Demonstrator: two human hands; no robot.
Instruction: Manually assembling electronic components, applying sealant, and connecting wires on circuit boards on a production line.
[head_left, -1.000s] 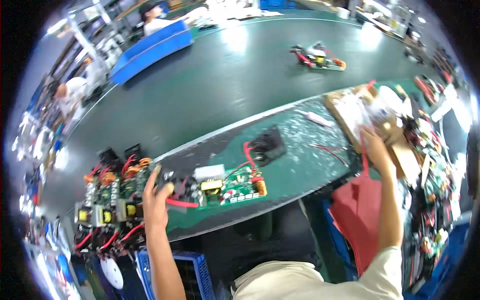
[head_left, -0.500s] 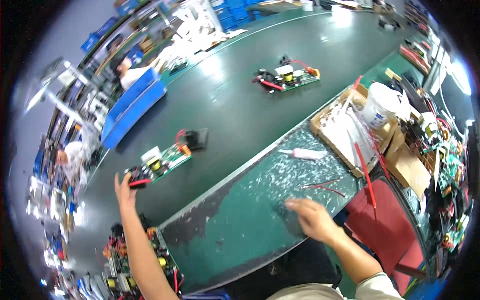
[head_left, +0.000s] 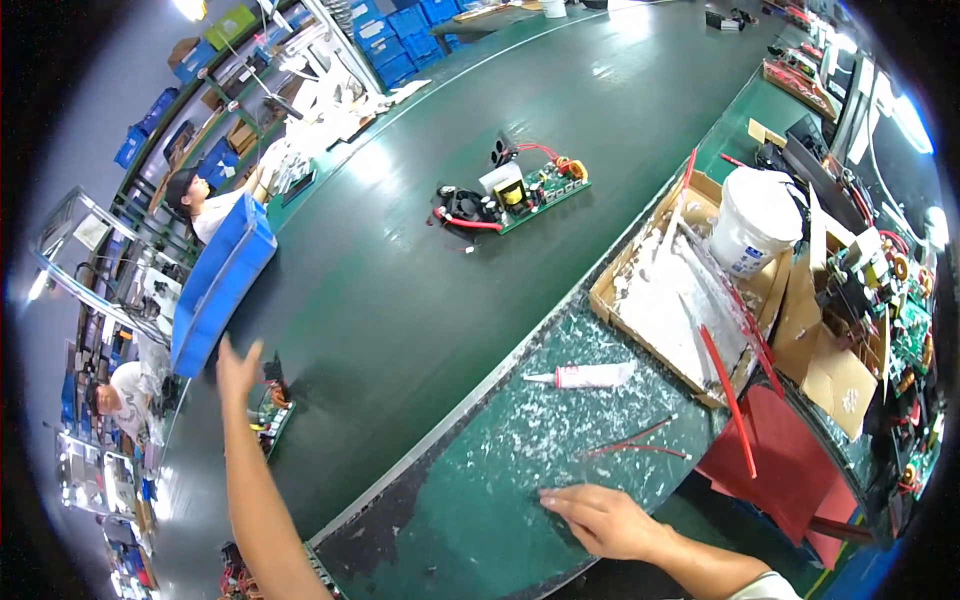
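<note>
Your left hand (head_left: 238, 368) is stretched far out over the dark conveyor belt (head_left: 400, 260), fingers loosely spread and holding nothing, hovering just above a small circuit board (head_left: 270, 412) that lies near the belt's left edge; the board is partly hidden behind your forearm, so I can't tell whether you touch it. Further along the belt, well apart from either hand, a green circuit board with red wires (head_left: 510, 192) lies flat. Nearer you, a white tube (head_left: 585, 376) lies on its side on the green mat (head_left: 470, 510), close to the belt edge where it comes easily to hand. Your right hand (head_left: 600, 520) rests palm down on that mat, fingers together and empty, seemingly bracing you as you lean. Beyond it, thin red wires (head_left: 640, 445) lie loose, and a cardboard tray (head_left: 610, 290) keeps the white scraps and a white bucket (head_left: 755, 222) beside your station
</note>
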